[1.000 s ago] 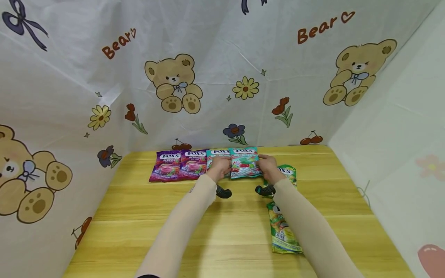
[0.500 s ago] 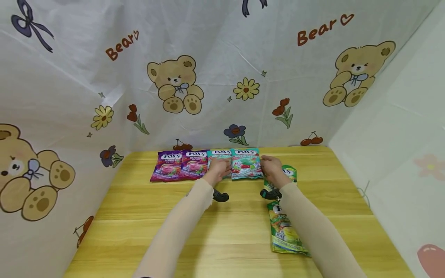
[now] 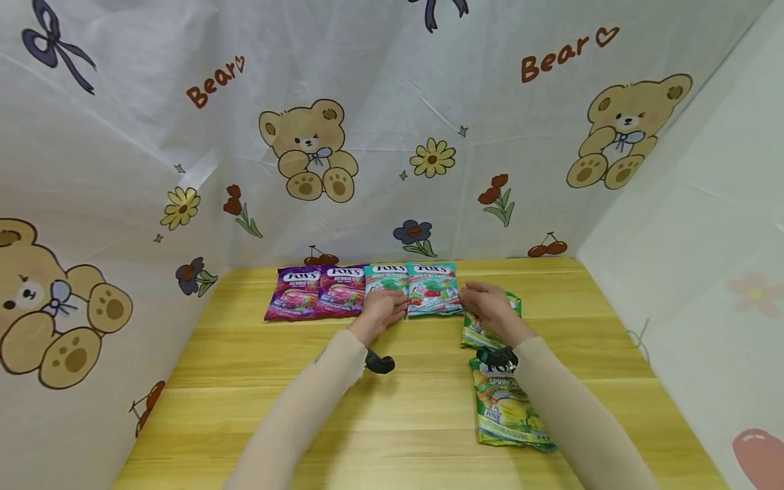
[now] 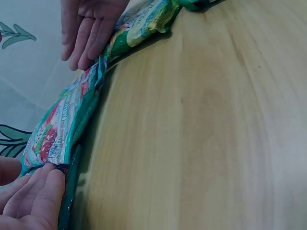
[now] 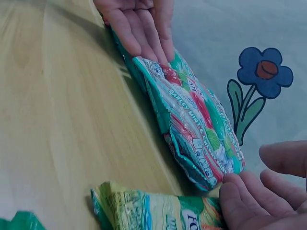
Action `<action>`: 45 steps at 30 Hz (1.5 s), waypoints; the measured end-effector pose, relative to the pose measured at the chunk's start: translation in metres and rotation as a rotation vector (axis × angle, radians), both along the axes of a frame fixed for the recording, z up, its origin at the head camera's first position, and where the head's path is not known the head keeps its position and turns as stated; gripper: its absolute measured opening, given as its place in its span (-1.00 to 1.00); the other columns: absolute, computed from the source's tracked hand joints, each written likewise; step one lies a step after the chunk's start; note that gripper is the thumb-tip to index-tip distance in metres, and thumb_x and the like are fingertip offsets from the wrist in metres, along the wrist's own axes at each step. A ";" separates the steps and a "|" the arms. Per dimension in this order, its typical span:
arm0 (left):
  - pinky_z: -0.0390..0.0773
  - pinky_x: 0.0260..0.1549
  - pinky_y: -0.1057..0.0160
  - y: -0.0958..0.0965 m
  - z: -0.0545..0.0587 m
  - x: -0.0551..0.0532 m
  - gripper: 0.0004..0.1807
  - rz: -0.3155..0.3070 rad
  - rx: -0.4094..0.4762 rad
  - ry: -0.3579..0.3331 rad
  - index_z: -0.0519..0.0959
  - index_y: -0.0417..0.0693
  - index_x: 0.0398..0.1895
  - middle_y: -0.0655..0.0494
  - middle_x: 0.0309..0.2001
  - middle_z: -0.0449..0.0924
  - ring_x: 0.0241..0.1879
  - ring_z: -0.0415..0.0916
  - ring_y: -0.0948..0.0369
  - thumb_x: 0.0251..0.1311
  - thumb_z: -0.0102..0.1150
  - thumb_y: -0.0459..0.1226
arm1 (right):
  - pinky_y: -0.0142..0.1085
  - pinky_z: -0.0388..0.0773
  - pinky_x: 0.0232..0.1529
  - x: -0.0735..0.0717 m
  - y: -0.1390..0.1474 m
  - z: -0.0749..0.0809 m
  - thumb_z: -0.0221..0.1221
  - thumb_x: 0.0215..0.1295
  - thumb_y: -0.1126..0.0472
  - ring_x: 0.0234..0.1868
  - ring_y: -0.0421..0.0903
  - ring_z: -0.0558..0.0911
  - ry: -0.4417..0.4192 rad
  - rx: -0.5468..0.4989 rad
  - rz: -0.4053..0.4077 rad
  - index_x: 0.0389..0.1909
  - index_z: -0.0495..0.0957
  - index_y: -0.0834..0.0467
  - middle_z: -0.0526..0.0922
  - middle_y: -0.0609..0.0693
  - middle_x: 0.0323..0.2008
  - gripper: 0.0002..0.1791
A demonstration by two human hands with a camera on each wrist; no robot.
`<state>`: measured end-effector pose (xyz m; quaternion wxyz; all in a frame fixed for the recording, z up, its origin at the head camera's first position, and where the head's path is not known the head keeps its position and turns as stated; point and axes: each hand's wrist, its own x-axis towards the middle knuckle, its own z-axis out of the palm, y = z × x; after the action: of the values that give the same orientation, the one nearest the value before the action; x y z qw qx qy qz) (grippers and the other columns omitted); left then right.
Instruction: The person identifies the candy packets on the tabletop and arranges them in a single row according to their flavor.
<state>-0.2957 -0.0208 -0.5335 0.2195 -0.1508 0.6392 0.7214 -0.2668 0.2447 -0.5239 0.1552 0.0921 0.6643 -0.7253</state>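
Observation:
Two teal Fox's mint candy bags lie overlapping at the back of the table: the right mint bag (image 3: 433,291) partly covers the left mint bag (image 3: 386,278). My left hand (image 3: 381,314) rests low over the left one, its straight fingertips at the right bag's edge. On the other side, my right hand (image 3: 495,312) has its fingers extended, with fingertips (image 5: 232,184) right at the right mint bag's corner in the right wrist view. Beneath this hand sits a green candy bag (image 3: 474,333), partly hidden. No bag is gripped by either hand.
Two purple berry bags (image 3: 297,294) continue the row to the left. Another green bag (image 3: 505,412) lies nearer on the wooden table (image 3: 392,422), partly under the right forearm. A bear-print cloth (image 3: 367,224) hangs right behind the row.
Both hands have drawn back slightly toward me, the right also shifting rightward, with fingers loosening from the mint bag. The right mint bag stays beside the left one. More of the green bags shows.

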 end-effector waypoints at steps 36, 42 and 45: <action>0.65 0.20 0.05 0.050 -0.024 0.066 -0.53 -0.241 0.085 -0.012 0.44 -0.38 0.38 -0.23 0.22 0.64 0.18 0.66 -0.03 0.45 0.12 -0.42 | -0.43 0.69 0.03 0.074 0.098 -0.002 0.07 0.60 0.19 -0.04 -0.30 0.72 0.030 0.069 0.136 0.59 -0.05 0.44 0.72 -0.20 0.01 -0.24; 0.65 0.20 0.07 0.066 -0.025 0.065 -0.52 -0.257 0.097 -0.030 0.42 -0.37 0.41 -0.21 0.21 0.65 0.19 0.65 -0.01 0.47 0.11 -0.40 | -0.44 0.70 -0.08 0.077 0.108 -0.004 0.10 0.59 0.15 -0.13 -0.32 0.71 -0.015 0.110 0.074 0.59 -0.02 0.42 0.71 -0.19 -0.09 -0.22; 0.66 0.18 0.09 0.073 -0.023 0.063 -0.52 -0.259 0.099 -0.036 0.43 -0.36 0.40 -0.17 0.17 0.68 0.17 0.66 0.00 0.47 0.12 -0.40 | -0.44 0.70 -0.10 0.078 0.112 -0.005 0.14 0.57 0.11 -0.15 -0.31 0.68 -0.041 0.136 0.028 0.59 0.00 0.41 0.69 -0.17 -0.13 -0.19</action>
<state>-0.2322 0.0522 -0.5568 0.3293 -0.0688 0.6129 0.7150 -0.1888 0.3565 -0.5294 0.1724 0.1079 0.7099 -0.6743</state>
